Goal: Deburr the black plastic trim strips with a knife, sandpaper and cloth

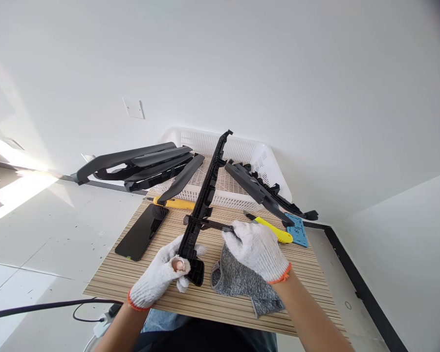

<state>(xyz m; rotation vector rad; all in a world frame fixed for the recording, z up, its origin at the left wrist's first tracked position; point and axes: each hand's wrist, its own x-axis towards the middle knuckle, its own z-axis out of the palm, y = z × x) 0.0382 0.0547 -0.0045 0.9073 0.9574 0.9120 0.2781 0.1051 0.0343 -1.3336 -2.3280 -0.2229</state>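
Note:
My left hand [165, 269], in a white knit glove with a hole at the thumb, is closed around the lower end of a long black plastic trim strip [207, 195]. The strip tilts up and away, its ribbed side toward me, its far end over the basket. My right hand [254, 247], gloved too, is closed on a slim black bar [218, 224] that reaches across to the strip. Whether that bar is a tool or part of the strip, I cannot tell. A grey cloth [238, 276] lies below my right hand, and a yellow utility knife [275, 230] lies just beyond it.
A white plastic basket [273, 171] stands against the wall, with several black trim pieces [143, 164] jutting over its left side and more [256, 188] over its right. On the wood-grain table [113, 274] lie a black phone [143, 232], an orange-yellow handle [179, 203] and a blue card [298, 231].

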